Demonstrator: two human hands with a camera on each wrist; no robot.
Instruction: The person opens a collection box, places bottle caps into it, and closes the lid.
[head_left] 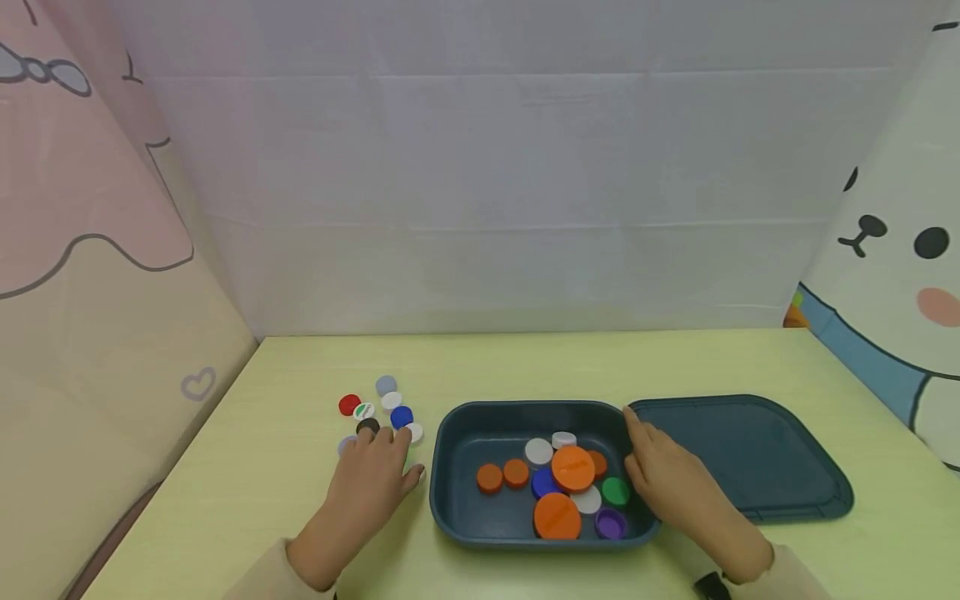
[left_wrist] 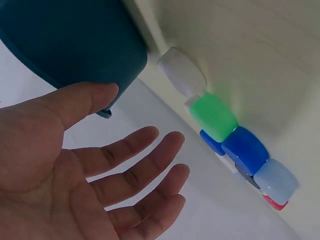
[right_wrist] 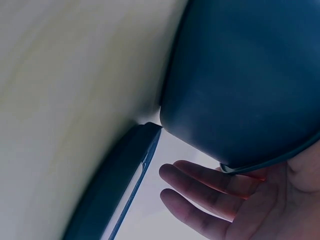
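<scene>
A dark blue-green box (head_left: 465, 521) with rounded corners holds several bottle caps, among them a large orange cap (head_left: 573, 468), a green cap (head_left: 616, 492) and a purple cap (head_left: 611, 523). My right hand (head_left: 671, 479) holds the box's right rim, thumb over the edge and the other fingers outside. To the left, my left hand (head_left: 367, 483) hovers above loose caps, fingers spread and palm free in the left wrist view. Under and beyond it lie a black cap (head_left: 367, 426), a blue cap (head_left: 402, 416), a red cap (head_left: 349, 404) and a green cap (left_wrist: 214, 117), partly hidden from above.
A flat dark blue-green lid or tray (head_left: 750, 454) lies right of the box, close to its side. The pale yellow table (head_left: 247, 467) is bounded by a white cloth (head_left: 487, 167) at the back and printed cloths at both sides.
</scene>
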